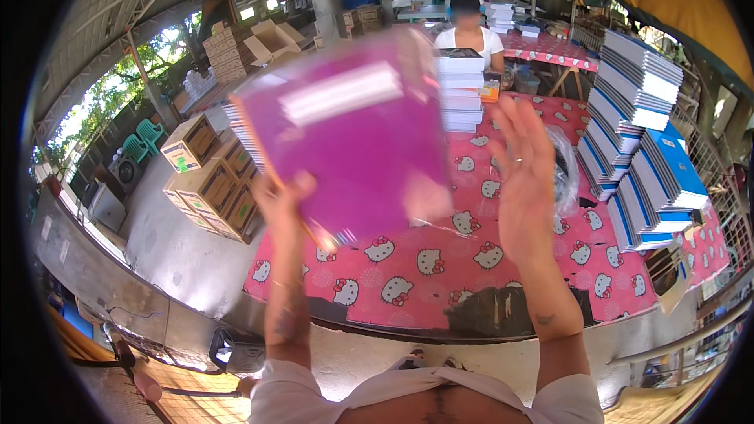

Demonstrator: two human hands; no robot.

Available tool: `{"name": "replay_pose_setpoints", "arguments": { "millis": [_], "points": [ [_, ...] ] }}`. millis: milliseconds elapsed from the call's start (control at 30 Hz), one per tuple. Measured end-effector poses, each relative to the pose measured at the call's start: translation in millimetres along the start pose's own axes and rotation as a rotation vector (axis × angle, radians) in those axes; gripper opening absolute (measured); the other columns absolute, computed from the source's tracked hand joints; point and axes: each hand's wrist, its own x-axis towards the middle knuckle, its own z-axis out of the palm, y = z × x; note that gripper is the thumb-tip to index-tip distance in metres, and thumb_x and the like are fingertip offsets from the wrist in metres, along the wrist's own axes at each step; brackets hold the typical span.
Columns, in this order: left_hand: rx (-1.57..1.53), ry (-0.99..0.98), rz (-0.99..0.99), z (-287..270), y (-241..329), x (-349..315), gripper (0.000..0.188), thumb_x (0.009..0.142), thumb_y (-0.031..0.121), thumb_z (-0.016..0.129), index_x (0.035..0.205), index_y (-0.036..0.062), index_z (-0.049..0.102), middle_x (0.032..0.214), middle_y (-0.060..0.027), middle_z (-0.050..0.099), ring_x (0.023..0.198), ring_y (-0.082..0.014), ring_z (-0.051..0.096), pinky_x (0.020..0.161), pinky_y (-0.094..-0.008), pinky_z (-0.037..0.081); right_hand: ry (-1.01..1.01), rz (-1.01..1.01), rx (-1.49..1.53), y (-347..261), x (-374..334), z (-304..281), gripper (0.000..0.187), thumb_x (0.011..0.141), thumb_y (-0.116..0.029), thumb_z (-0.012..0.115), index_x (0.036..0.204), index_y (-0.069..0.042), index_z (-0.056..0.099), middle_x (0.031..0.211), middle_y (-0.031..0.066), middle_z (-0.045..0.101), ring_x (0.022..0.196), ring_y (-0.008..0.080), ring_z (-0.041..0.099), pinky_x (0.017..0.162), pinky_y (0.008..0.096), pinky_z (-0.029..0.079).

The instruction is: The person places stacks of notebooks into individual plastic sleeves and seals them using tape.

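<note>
My left hand [284, 196] grips a large purple book [353, 157] by its left edge, with the thumb on the cover. The book is tilted above the table and blurred by motion. Its cover carries a pale label band, and its left edge shows orange. Glossy reflections and a thin clear edge at its lower right look like plastic film, though blur hides the detail. To the right of the book my right hand [526, 180] is raised and apart from it, fingers stretched out, a ring on one finger, holding nothing.
A pink patterned cloth [428, 263], torn at the front, covers the table [503, 310]. Tall stacks of blue-edged books [628, 110] stand at right, beside clear plastic [564, 173]. Another book stack [462, 94] and a seated person [469, 35] are beyond. Cardboard boxes [216, 180] stand left.
</note>
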Motion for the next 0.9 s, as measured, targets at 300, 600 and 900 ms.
{"name": "replay_pose_setpoints", "arguments": {
  "millis": [300,600,900],
  "points": [
    [-0.051,0.382,0.18,-29,-52,307,0.071,0.07,0.019,0.086,0.119,-0.0123,0.046,0.099,-0.0206,0.063,0.098,-0.0264,0.064,0.078,-0.0346,0.055,-0.489,-0.025,0.834,-118,-37,76,0.05,0.099,-0.035,0.054,0.137,-0.005,0.043,0.121,0.0128,0.056,0.131,0.0424,0.039,0.099,0.0517,0.043],
    [0.925,-0.003,0.07,-149,-149,370,0.088,0.072,0.052,0.073,0.143,0.0093,0.044,0.13,-0.0222,0.056,0.114,-0.0373,0.057,0.093,-0.0422,0.046,-0.192,-0.42,1.385,-107,-57,131,0.051,0.098,-0.05,0.049,0.121,-0.005,0.059,0.113,0.0126,0.061,0.134,0.0461,0.036,0.093,0.0502,0.048],
    [0.865,0.639,-0.127,-103,-205,383,0.1,0.086,0.067,0.053,0.153,0.0008,0.018,0.145,-0.0395,0.033,0.129,-0.0476,0.045,0.106,-0.053,0.037,-0.472,-0.276,0.821,-66,-38,32,0.036,0.103,-0.041,0.039,0.118,-0.01,0.047,0.112,0.0172,0.056,0.113,0.0315,0.051,0.096,0.0506,0.043]
  ]
}}
